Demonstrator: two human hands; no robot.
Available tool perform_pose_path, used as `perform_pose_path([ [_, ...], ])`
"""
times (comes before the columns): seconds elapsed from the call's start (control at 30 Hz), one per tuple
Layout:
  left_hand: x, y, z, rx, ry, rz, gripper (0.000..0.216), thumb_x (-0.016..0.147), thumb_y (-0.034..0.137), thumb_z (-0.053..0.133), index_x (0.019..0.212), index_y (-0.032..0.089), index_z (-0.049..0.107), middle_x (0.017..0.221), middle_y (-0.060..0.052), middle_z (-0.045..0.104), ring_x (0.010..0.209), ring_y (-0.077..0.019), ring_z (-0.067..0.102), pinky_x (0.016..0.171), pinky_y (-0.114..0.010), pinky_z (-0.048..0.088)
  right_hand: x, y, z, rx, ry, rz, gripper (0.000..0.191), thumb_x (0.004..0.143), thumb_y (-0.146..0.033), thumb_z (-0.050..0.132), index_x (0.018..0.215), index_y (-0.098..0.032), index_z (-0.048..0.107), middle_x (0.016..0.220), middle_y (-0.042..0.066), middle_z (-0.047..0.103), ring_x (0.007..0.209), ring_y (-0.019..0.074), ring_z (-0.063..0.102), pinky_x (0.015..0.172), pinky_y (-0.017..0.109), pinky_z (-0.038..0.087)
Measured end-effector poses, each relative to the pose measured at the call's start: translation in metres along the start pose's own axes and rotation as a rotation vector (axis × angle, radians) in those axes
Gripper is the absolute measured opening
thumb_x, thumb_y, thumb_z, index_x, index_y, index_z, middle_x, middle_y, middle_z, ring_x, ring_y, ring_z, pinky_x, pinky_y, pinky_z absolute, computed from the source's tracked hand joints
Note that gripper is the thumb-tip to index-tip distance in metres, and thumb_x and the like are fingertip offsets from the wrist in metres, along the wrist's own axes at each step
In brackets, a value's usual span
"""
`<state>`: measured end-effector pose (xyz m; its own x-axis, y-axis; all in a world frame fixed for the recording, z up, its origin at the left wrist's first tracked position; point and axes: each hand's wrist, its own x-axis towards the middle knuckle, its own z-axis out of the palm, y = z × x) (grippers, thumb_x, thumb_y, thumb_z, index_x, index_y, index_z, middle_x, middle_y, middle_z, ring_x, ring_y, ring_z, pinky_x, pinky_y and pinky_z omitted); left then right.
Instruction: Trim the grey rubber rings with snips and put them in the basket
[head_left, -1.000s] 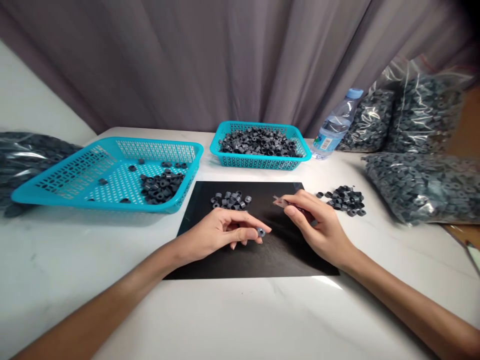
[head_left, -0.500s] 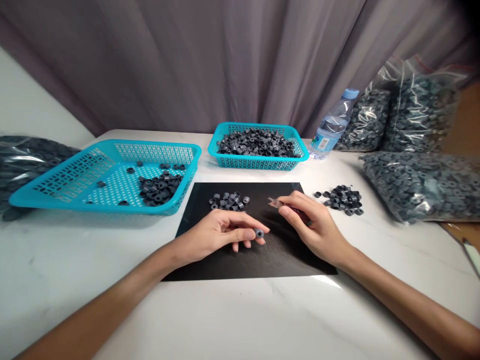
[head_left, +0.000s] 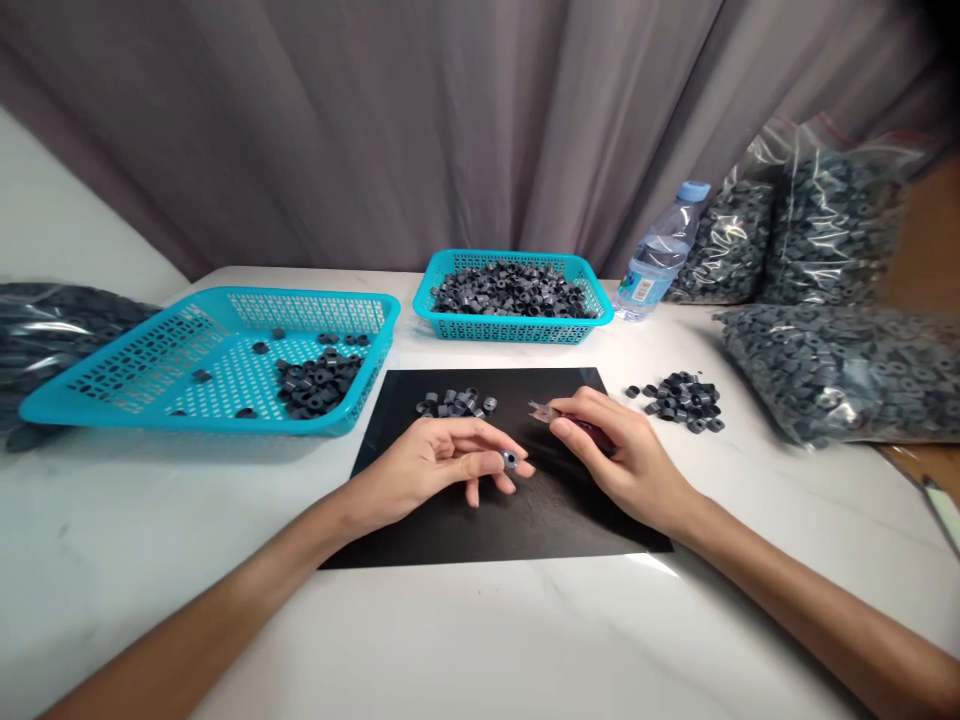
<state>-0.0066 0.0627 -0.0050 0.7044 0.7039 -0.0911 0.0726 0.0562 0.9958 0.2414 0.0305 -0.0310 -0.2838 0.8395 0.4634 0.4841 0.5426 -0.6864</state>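
My left hand (head_left: 439, 462) rests on the black mat (head_left: 525, 520) and pinches a small grey ring (head_left: 511, 459) between thumb and fingertips. My right hand (head_left: 619, 455) is closed around a small blade tool (head_left: 541, 410) whose tip points left, a short way above and to the right of the ring. A small pile of grey rings (head_left: 456, 403) lies on the mat just beyond my left hand. Another loose pile of rings (head_left: 681, 400) sits on the white table to the right of my right hand.
A turquoise basket (head_left: 187, 410) at the left holds a few rings; a second basket (head_left: 457, 322) at the back is full of them. A water bottle (head_left: 658, 250) and several clear bags of rings (head_left: 832, 370) stand at the right. Another bag (head_left: 45, 310) lies far left.
My left hand has lifted the ring slightly and turned it. My right hand with the tool has shifted a little left, closer to the ring.
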Motion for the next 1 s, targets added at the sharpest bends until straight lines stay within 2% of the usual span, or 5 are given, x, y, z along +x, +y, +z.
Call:
perform_pose_path([
  [0.17, -0.0012, -0.0012, -0.0002, -0.047, 0.038, -0.003, 0.016, 0.090, 0.025, 0.077, 0.104, 0.017, 0.076, 0.094, -0.008, 0.080, 0.079, -0.0148, 0.074, 0.061, -0.019, 0.054, -0.0010, 0.0008, 0.0011, -0.002, 0.005, 0.000, 0.021, 0.106, -0.032, 0.053, 0.111, -0.018, 0.067, 0.085, 0.002, 0.057, 0.075, 0.0146, 0.054, 0.067, 0.030, 0.042],
  [0.33, -0.0032, 0.0004, 0.0008, -0.035, 0.084, -0.025, 0.018, 0.083, 0.021, 0.083, 0.099, 0.017, 0.077, 0.082, -0.001, 0.070, 0.074, -0.0111, 0.065, 0.062, -0.018, 0.054, -0.0011, 0.0004, 0.0013, -0.021, -0.001, 0.012, 0.022, 0.105, -0.034, 0.053, 0.112, -0.019, 0.067, 0.086, 0.003, 0.058, 0.074, 0.0154, 0.054, 0.066, 0.030, 0.042],
  [0.53, -0.0033, -0.0014, 0.0017, -0.012, 0.082, 0.007, 0.016, 0.083, 0.023, 0.083, 0.097, 0.018, 0.076, 0.087, 0.000, 0.066, 0.080, -0.0119, 0.064, 0.064, -0.019, 0.055, -0.0003, -0.0017, 0.0011, -0.018, -0.014, 0.007, 0.022, 0.106, -0.034, 0.052, 0.112, -0.019, 0.067, 0.085, 0.003, 0.058, 0.075, 0.0164, 0.055, 0.067, 0.031, 0.044],
  [0.77, -0.0045, -0.0074, 0.0018, -0.027, 0.051, 0.015, 0.020, 0.086, 0.026, 0.081, 0.100, 0.016, 0.070, 0.108, -0.010, 0.076, 0.096, -0.0208, 0.075, 0.075, -0.027, 0.061, -0.0016, -0.0007, 0.0024, -0.037, -0.006, -0.011, 0.021, 0.105, -0.033, 0.053, 0.112, -0.018, 0.066, 0.085, 0.003, 0.058, 0.073, 0.0158, 0.055, 0.065, 0.031, 0.044],
  [1.0, -0.0059, -0.0056, 0.0011, 0.035, 0.151, 0.019, 0.024, 0.081, 0.025, 0.085, 0.098, 0.017, 0.071, 0.097, -0.004, 0.075, 0.092, -0.0152, 0.072, 0.093, -0.028, 0.057, -0.0019, 0.0026, 0.0027, -0.061, -0.011, -0.026, 0.021, 0.106, -0.032, 0.050, 0.112, -0.020, 0.065, 0.088, 0.004, 0.060, 0.076, 0.0170, 0.058, 0.069, 0.031, 0.047],
])
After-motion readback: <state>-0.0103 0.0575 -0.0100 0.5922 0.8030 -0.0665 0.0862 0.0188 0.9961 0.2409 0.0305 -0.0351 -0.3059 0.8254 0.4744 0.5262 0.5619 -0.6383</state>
